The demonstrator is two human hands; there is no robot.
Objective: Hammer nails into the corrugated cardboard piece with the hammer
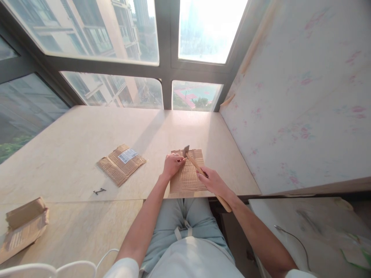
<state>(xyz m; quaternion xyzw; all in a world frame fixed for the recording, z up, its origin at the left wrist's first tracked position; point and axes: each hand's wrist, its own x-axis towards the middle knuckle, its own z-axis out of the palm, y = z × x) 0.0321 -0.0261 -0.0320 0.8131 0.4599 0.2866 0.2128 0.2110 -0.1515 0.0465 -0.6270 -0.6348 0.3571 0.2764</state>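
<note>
Right hand (pixel 213 181) grips hammer (pixel 197 164); left hand (pixel 172 164) pinches something indistinct on cardboard (pixel 188 183). Risk: hammer head close, a slip could strike fingers.

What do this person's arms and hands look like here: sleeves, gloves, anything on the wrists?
The left hand and right hand are bare, with no gloves. The forearms are uncovered; a short white left sleeve and right sleeve show at the bottom edge. No watch, band or ring is visible.

Labelled cardboard (pixel 121 164), box (pixel 24 227), table (pixel 72 131)
</note>
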